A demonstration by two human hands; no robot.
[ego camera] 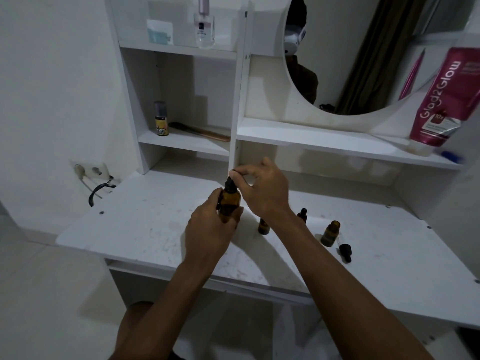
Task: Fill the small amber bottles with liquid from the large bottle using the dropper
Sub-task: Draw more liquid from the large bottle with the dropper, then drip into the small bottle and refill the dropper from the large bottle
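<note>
My left hand [207, 229] grips the large amber bottle [230, 202], held upright just above the white desk [145, 229]. My right hand [262, 190] pinches the black dropper cap [232, 181] on top of that bottle. Three small amber bottles stand to the right: one [262, 226] partly hidden behind my right wrist, one [302, 215] with a black dropper cap on, and an uncapped one [330, 233]. A loose black dropper cap [345, 252] lies on the desk beside the uncapped bottle.
White shelves rise behind the desk, with a small yellow-labelled bottle [161, 120] and a comb [200, 131] on the left shelf. A pink tube [444, 100] leans at the right below a round mirror [363, 61]. A wall socket with a cable [91, 172] sits at the left.
</note>
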